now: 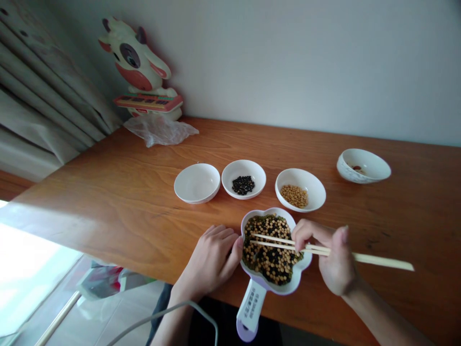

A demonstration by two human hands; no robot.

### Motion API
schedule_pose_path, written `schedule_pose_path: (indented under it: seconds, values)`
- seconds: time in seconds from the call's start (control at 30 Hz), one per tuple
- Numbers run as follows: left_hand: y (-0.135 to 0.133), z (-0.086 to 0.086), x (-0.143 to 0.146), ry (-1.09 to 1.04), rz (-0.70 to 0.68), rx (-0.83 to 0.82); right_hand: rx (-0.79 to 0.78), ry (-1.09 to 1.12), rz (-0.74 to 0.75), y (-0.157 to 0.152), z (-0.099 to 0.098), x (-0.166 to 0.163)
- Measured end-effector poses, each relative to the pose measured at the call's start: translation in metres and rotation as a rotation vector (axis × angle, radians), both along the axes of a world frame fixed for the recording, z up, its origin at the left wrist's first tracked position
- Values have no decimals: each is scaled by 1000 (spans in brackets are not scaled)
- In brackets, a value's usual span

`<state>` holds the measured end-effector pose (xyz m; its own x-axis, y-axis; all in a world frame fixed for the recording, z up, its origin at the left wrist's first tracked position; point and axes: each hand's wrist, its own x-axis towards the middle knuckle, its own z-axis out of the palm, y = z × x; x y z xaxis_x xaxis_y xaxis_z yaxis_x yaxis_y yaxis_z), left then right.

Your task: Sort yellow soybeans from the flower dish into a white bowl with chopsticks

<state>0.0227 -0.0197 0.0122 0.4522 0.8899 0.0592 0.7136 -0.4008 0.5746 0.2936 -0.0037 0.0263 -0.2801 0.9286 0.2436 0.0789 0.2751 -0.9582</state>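
Basically a long wooden table (pixel 118 192) set against a plain pale wall (pixel 288 57), curtain (pixel 39 96) at 10 o'clock, bright floor showing below the near edge at 8 o'clock.

At 11 o'clock on the table: one cow-shaped toy (pixel 139 67) with a small keyboard, one crumpled clear plastic bag (pixel 160 129) just in front of it.

Bowls, four in all. Three plain white ones in a row at centre: empty bowl (pixel 197 182), bowl of black beans (pixel 244 179), bowl of yellow beans (pixel 300 189). One patterned bowl (pixel 363 165) well apart at 2 o'clock, with a small dark bit inside, possibly a bean or two, too small to tell.

One lilac pan-shaped dish (pixel 277 287) with handle at 6 o'clock, full of mixed beans (pixel 270 254), dark, green and yellow.

Left hand (pixel 212 259): loosely curled, fingers resting on the table, thumb touching the dish's left rim.

Right hand (pixel 333 254): closed narrowly around one pair of chopsticks (pixel 378 262), tips lying over the mixed beans, slightly apart, butt ends pointing to 3 o'clock. Whether a bean is pinched, cannot tell.

One grey cable (pixel 169 312) at 7 o'clock.
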Motion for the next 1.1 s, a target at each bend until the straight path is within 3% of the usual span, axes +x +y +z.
schedule_pose_path:
  seconds: [0.5,1.1]
  values:
    - [1,0,1,-11,-14,22,9,15,-74,1,-2,-1]
    - [1,-1,0,-16,-12,18,6,44,-55,2,-1,-4]
